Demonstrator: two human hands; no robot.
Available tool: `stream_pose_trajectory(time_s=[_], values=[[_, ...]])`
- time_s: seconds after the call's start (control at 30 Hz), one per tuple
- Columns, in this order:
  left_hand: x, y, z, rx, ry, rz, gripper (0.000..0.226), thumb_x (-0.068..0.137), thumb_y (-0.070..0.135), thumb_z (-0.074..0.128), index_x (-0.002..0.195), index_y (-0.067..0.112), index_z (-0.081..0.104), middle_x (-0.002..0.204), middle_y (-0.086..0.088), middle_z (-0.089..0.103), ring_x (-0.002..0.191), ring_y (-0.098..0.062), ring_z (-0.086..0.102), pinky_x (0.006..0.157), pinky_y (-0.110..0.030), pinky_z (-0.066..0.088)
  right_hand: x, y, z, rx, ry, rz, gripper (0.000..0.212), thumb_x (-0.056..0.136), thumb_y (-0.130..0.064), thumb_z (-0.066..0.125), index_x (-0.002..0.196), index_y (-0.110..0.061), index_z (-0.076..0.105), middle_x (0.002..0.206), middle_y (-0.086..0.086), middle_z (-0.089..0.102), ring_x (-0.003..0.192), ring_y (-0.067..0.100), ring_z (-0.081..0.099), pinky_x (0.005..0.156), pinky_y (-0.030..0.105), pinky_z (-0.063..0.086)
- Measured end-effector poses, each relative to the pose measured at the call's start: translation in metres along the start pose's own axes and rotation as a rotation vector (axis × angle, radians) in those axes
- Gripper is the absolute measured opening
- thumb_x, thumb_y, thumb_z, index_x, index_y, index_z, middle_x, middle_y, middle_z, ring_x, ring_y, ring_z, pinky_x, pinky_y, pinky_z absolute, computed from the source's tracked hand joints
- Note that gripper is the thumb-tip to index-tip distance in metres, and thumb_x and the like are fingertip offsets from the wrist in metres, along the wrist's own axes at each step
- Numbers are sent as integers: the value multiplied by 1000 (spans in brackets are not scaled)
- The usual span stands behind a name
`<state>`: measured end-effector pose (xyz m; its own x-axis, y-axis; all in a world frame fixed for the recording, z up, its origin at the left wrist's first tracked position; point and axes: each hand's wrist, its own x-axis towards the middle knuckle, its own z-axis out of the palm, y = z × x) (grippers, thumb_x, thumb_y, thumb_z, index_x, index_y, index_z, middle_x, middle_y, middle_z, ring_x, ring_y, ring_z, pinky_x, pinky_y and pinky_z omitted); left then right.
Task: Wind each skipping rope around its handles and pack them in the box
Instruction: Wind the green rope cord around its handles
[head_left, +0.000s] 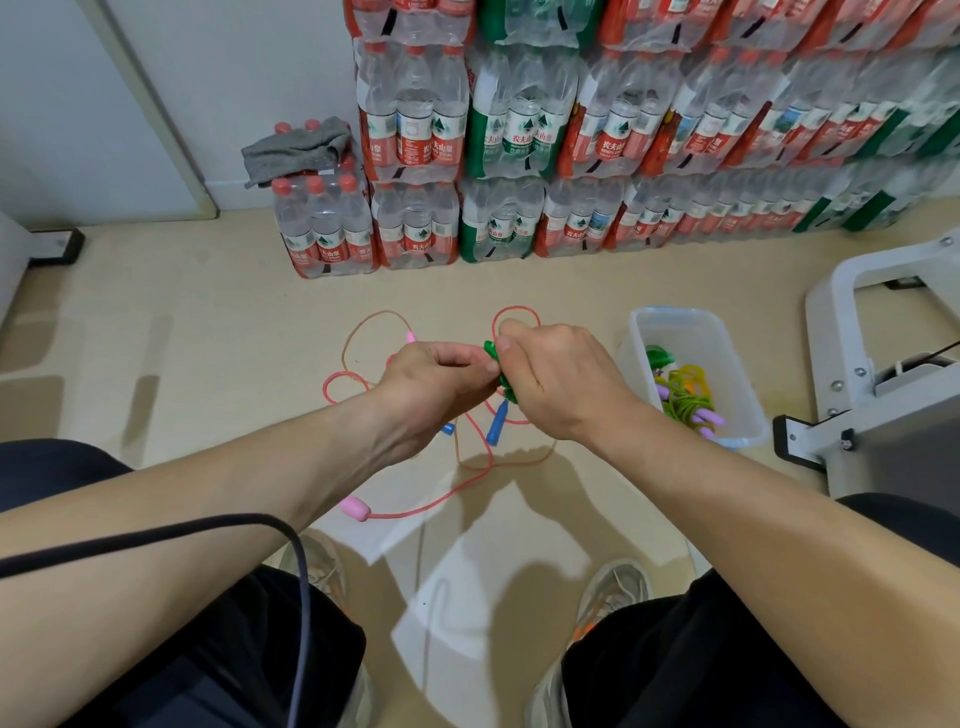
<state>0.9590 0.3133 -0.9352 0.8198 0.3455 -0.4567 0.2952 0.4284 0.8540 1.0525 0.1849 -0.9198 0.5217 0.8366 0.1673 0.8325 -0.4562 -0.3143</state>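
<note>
With the fingers of the left hand (431, 374) and right hand (550, 384) pinching the green rope (491, 352) above the floor (208, 364), left of the box (685, 332), a slackened pinch could let its coils spring loose into the pink rope (356, 507) below.

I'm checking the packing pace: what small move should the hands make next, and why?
Probably carry the green rope to the box: left hand and right hand pinch it as a compact bundle, no loose green length shows, and wound ropes lie there.
</note>
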Motion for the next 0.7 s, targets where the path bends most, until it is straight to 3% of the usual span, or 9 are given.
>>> stream_pose_trajectory(time_s=[0.1,0.23,0.37,0.5,0.7], values=[[2,2,1,49,38,30,6,90,-2,66,89,0,72,95,-20,71,92,-29,70,88,-30,56,4,1,-3,25,-24,39,26,104,-28,31,81,-19,39,57,-3,37,62,31,42,59,43,40],[5,12,3,71,61,89,6,89,1,69,87,5,73,85,-13,71,83,-24,69,83,-29,56,9,1,-7,85,14,96,22,107,-24,33,87,-16,41,60,-1,42,66,33,46,61,44,36],[7,17,9,113,75,142,5,88,3,71,87,7,74,83,-11,70,80,-21,67,83,-29,58,12,3,-10,70,42,148,15,105,-24,35,110,-12,42,69,7,54,68,37,50,61,42,35],[8,19,10,96,92,133,9,89,6,72,97,3,74,89,-13,72,81,-19,69,78,-23,57,14,1,-11,137,62,152,14,107,-30,34,110,-16,35,74,8,58,68,35,51,63,41,34],[6,25,11,-46,79,96,5,89,2,69,92,3,73,87,-13,74,83,-21,74,77,-22,58,12,2,-14,239,200,102,17,106,-30,42,102,-14,49,68,1,58,67,29,55,61,42,42]])
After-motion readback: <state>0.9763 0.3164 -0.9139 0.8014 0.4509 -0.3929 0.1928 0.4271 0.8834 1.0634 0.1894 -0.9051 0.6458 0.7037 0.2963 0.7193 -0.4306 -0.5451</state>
